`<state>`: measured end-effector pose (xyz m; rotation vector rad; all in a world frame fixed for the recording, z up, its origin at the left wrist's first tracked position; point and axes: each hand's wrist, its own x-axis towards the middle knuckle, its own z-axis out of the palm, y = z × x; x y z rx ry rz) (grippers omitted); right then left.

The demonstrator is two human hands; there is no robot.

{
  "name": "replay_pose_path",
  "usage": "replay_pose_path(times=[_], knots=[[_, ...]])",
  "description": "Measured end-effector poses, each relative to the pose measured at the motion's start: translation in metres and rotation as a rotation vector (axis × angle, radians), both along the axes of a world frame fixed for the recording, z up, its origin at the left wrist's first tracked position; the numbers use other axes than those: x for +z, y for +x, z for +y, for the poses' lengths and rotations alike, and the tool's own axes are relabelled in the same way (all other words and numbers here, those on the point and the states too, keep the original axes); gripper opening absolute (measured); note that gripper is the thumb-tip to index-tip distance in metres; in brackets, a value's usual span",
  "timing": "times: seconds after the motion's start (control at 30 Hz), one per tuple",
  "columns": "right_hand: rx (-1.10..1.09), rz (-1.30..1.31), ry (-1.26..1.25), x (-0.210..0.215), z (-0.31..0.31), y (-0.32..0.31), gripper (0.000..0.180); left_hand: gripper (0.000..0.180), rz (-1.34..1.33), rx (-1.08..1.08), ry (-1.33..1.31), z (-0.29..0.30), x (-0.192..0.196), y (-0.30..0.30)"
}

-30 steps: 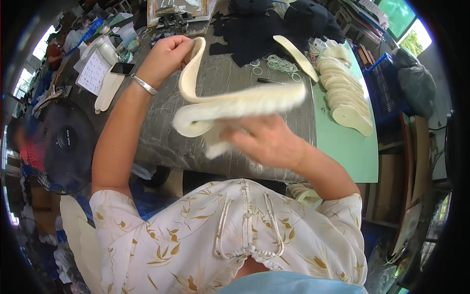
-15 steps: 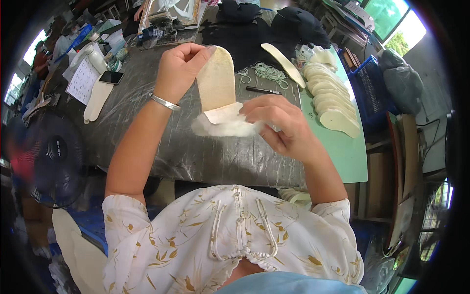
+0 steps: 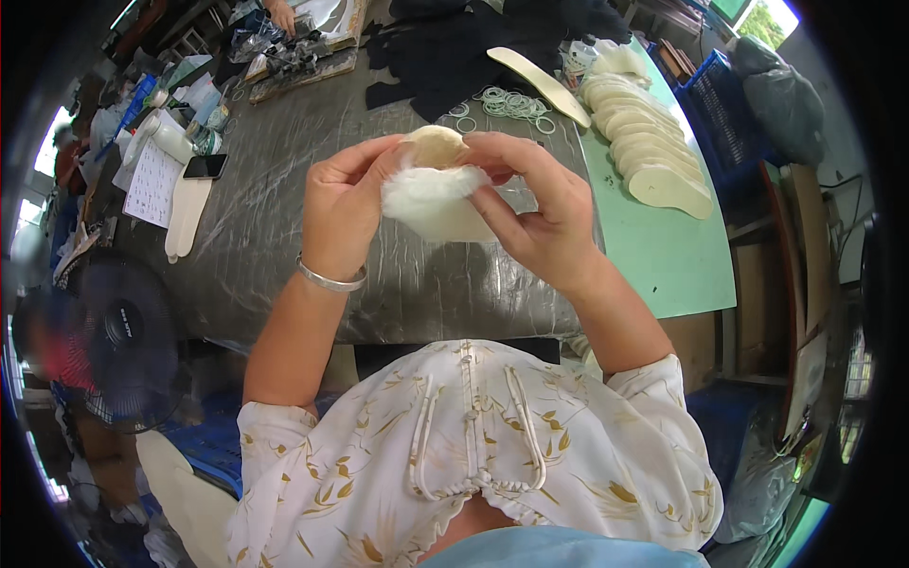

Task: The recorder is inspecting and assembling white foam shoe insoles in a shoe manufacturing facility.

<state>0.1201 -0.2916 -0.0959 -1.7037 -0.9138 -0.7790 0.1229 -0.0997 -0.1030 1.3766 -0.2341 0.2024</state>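
Observation:
In front of my chest, over the dark table (image 3: 284,237), I hold a cream insole (image 3: 437,147) with white fleece (image 3: 417,189) along its near edge. My left hand (image 3: 350,194) pinches its left side, thumb toward me. On the right side, my right hand (image 3: 540,199) grips it between thumb and fingers. The insole looks bent, its rounded end up at the back and a pale flat part hanging below the fleece. Fingertips of both hands are partly hidden behind it.
Overlapping insoles (image 3: 663,185) line the green mat (image 3: 682,275) at right; a single insole (image 3: 540,85) lies nearby. Pale rings (image 3: 516,109) and black fabric (image 3: 417,62) are beyond my hands. At left are a phone (image 3: 205,167), a jar (image 3: 170,137) and a fan (image 3: 123,331). Another person's hand (image 3: 281,14) shows far back.
My right hand has risen from the fleece at the lower end to the insole's right side. My left hand has come lower, and the insole, upright before, is now tilted and bent.

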Motion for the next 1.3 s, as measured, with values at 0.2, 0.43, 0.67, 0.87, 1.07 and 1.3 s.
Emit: replay_pose_path(times=[0.2, 0.43, 0.67, 0.87, 1.07, 1.3], knots=[[-0.082, 0.003, 0.028, 0.0, -0.004, -0.004, 0.035, 0.022, -0.067, -0.064, 0.028, -0.005, -0.004, -0.006], [-0.075, 0.178, -0.023, 0.008, -0.007, -0.01, 0.043, 0.027, -0.059, -0.143, -0.023, -0.008, -0.002, -0.009], [-0.092, 0.218, 0.02, 0.003, -0.01, -0.006, 0.04, 0.027, -0.071, -0.158, 0.073, -0.012, 0.003, -0.009], [-0.083, 0.223, 0.0, 0.007, -0.004, -0.009, 0.037, 0.022, -0.121, -0.104, 0.112, -0.004, 0.0, -0.013], [0.165, 0.405, 0.257, -0.004, -0.005, -0.01, 0.028, 0.024, -0.139, -0.001, 0.035, 0.001, -0.008, -0.015], [0.144, 0.433, 0.139, 0.0, -0.002, -0.017, 0.018, 0.03, -0.186, -0.006, -0.006, 0.009, -0.026, -0.018]])
